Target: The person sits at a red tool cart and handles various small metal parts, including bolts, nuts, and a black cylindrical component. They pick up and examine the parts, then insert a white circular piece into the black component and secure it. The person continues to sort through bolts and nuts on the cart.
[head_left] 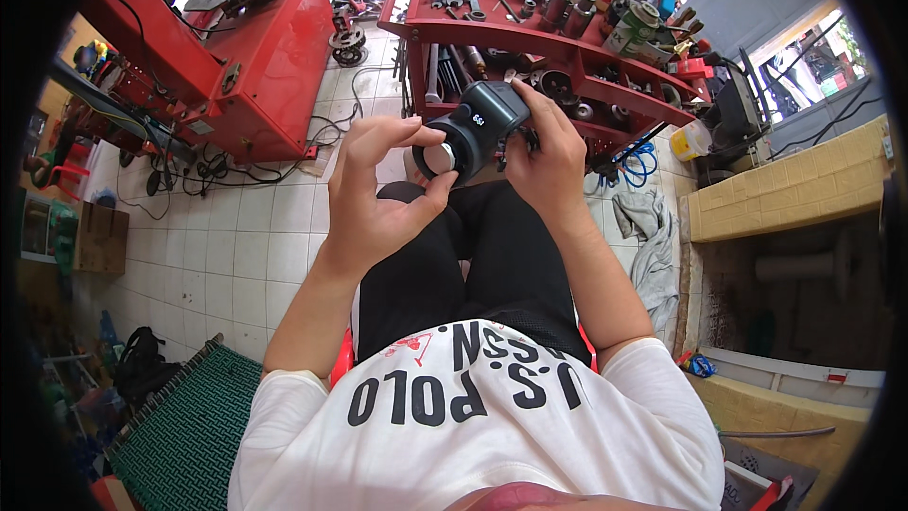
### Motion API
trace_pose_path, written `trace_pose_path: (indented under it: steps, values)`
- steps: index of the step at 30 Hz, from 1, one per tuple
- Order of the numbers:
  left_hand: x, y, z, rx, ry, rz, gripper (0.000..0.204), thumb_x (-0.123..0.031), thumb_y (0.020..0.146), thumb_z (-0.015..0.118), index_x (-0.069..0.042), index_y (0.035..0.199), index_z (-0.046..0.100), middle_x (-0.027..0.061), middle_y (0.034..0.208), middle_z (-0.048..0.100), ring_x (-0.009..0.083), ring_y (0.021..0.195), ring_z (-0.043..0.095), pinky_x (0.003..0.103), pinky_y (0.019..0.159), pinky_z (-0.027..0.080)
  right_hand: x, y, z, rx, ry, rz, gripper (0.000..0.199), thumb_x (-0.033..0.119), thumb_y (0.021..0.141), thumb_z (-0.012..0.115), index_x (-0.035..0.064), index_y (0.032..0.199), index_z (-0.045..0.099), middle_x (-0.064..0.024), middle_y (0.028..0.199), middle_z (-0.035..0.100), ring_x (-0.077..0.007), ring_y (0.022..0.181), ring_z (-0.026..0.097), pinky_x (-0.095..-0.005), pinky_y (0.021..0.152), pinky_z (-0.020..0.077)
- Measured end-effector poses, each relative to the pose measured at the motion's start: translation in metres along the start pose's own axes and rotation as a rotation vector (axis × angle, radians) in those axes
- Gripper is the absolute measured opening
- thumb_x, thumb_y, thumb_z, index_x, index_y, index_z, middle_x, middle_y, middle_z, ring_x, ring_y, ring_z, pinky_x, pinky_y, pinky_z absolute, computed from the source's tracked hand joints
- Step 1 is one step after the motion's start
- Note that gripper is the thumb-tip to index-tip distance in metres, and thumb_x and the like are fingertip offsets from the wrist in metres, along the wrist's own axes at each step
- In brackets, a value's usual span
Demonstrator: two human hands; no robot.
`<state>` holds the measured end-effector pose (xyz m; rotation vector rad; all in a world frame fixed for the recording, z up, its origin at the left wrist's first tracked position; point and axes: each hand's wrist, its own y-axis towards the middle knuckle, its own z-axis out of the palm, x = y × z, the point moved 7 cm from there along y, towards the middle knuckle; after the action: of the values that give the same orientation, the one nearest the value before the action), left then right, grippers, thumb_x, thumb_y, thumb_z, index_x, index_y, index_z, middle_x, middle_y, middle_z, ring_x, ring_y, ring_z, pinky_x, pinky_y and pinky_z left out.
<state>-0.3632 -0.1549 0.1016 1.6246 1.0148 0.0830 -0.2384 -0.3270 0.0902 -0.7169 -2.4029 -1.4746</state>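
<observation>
A dark grey device point(487, 118) with a boxy body and a short, wide round end is held up over my lap. My right hand point(549, 156) is closed on its boxy side, the fingers partly hidden behind it. At the round end, a pale silvery disc point(441, 160) sits in the opening. My left hand point(378, 175) pinches this disc between thumb and forefinger, the other fingers curled above. Whether the disc is fixed in the round end or loose, I cannot tell.
Ahead stands a red tool cart point(530, 28) carrying spanners, sockets, bottles and cans. A red machine point(274, 66) is at the left, with black cables point(218, 170) on the tiled floor. A grey cloth point(653, 246) lies at the right, a green woven cot point(194, 426) lower left.
</observation>
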Motion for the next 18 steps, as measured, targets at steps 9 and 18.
trace_pose_path:
  steps: [9,18]
  values:
    - [-0.001,-0.005,-0.004,0.031,-0.033,-0.018,0.071,0.003,0.083,0.086,-0.006,0.14,0.045,0.018,0.119,0.073,0.0271,0.111,0.072,0.04,0.101,0.055,0.0,-0.008,0.0,0.031,0.018,0.033,0.053,-0.004,0.082,0.074,0.0007,0.134,0.064,-0.0183,0.112,0.072,-0.0345,0.09,0.073,-0.0399,0.076,0.059]
    - [-0.008,0.0,-0.001,0.106,0.161,-0.071,0.066,-0.004,0.084,0.089,-0.003,0.138,0.052,0.0146,0.114,0.08,0.0229,0.108,0.076,0.035,0.1,0.055,-0.009,-0.019,0.002,0.073,-0.052,0.048,0.05,0.0,0.082,0.074,-0.0011,0.131,0.064,-0.0181,0.107,0.072,-0.0363,0.089,0.072,-0.0417,0.076,0.0573]
